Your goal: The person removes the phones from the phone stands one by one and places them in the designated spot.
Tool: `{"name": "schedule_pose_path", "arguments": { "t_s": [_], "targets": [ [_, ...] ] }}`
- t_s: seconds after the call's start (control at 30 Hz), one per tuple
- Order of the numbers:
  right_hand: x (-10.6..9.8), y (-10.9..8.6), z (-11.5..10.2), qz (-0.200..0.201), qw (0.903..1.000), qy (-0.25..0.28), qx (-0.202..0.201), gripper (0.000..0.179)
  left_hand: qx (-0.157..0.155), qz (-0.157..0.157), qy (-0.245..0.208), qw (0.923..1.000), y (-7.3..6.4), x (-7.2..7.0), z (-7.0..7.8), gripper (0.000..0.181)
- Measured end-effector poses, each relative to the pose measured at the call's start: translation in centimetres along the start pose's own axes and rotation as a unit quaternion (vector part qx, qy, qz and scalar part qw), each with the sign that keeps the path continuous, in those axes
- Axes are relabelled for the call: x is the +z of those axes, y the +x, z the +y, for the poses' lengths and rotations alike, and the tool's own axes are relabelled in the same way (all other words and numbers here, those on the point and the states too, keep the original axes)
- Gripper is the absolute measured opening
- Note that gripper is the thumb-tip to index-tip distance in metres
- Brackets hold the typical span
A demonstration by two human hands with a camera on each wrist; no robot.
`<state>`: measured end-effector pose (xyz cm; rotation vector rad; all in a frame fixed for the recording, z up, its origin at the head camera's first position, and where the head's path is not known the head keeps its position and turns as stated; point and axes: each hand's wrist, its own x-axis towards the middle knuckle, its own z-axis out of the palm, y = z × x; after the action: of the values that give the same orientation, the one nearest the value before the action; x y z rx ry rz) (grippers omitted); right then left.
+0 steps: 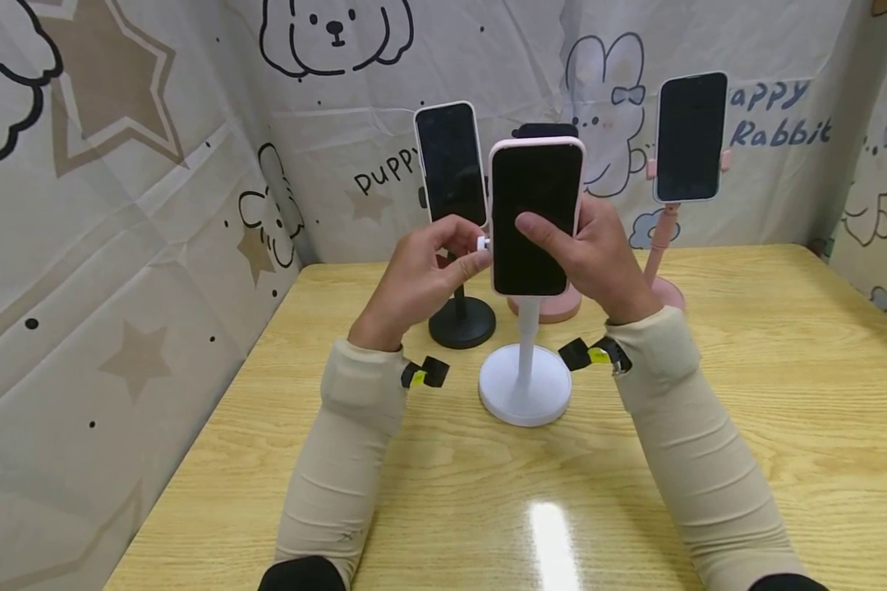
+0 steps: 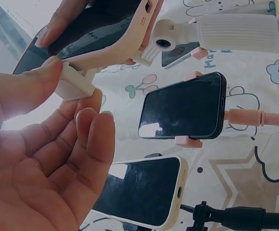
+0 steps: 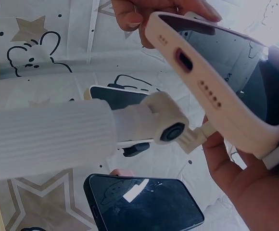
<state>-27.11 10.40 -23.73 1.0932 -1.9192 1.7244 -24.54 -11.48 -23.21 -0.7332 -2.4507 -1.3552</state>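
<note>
A phone in a pale pink case (image 1: 535, 180) stands upright at the top of a white phone stand (image 1: 528, 341), its dark screen facing me. My right hand (image 1: 602, 258) grips the phone's right side, the thumb across the screen and the fingers behind it. At the phone's left edge, my left hand (image 1: 429, 275) pinches the stand's white clamp end (image 2: 75, 82) between thumb and index finger. The left wrist view shows its other fingers loosely bent. Below the phone, the stand's swivel joint (image 3: 171, 127) shows in the right wrist view.
Behind to the left, a black stand (image 1: 461, 322) holds a white-rimmed phone (image 1: 451, 164). A pink stand (image 2: 245, 117) with a dark phone (image 2: 183, 106) is mostly hidden behind the white one. Another pink stand (image 1: 661, 238) holds a phone (image 1: 691, 135) at the right. Printed cloth (image 1: 192, 164) encloses the wooden table (image 1: 443, 492).
</note>
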Motion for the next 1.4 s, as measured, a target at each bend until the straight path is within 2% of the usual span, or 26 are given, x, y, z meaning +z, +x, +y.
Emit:
{"name": "schedule_pose_path", "arguments": {
  "t_s": [0.23, 0.33, 0.47, 0.63, 0.83, 0.97, 1.07, 1.4],
  "targets": [
    [-0.7, -0.2, -0.5, -0.042, 0.9988, 0.012, 0.023, 0.034, 0.000, -0.003, 0.002, 1.0000, 0.1, -0.3, 0.2, 0.017],
    [-0.9, -0.2, -0.8, -0.027, 0.9994, 0.010, 0.021, 0.035, 0.002, -0.006, -0.002, 1.0000, 0.1, -0.3, 0.3, 0.017],
    [-1.1, -0.2, -1.1, 0.006, 0.9996, -0.023, 0.014, 0.032, 0.002, -0.007, -0.004, 1.0000, 0.1, -0.3, 0.3, 0.016],
    [-1.3, -0.5, -1.7, -0.011, 0.9986, -0.047, 0.021, 0.032, 0.003, -0.005, -0.005, 1.0000, 0.1, -0.3, 0.2, 0.015],
    [-1.3, -0.4, -2.2, -0.019, 0.9998, 0.003, 0.009, 0.042, -0.005, -0.004, -0.005, 1.0000, 0.0, -0.3, 0.3, 0.016],
    [-1.5, -0.4, -2.5, -0.017, 0.9998, -0.006, 0.000, 0.043, -0.009, -0.004, -0.003, 1.0000, 0.0, -0.2, 0.4, 0.016],
    [-1.6, -0.5, -2.7, -0.018, 0.9997, -0.014, 0.007, 0.042, -0.010, -0.004, -0.003, 0.9999, -0.1, -0.2, 0.6, 0.016],
    [-2.0, -0.6, -2.7, -0.034, 0.9982, 0.040, 0.028, 0.043, -0.011, -0.004, -0.009, 0.9999, -0.2, -0.2, 0.7, 0.018]
  ]
}}
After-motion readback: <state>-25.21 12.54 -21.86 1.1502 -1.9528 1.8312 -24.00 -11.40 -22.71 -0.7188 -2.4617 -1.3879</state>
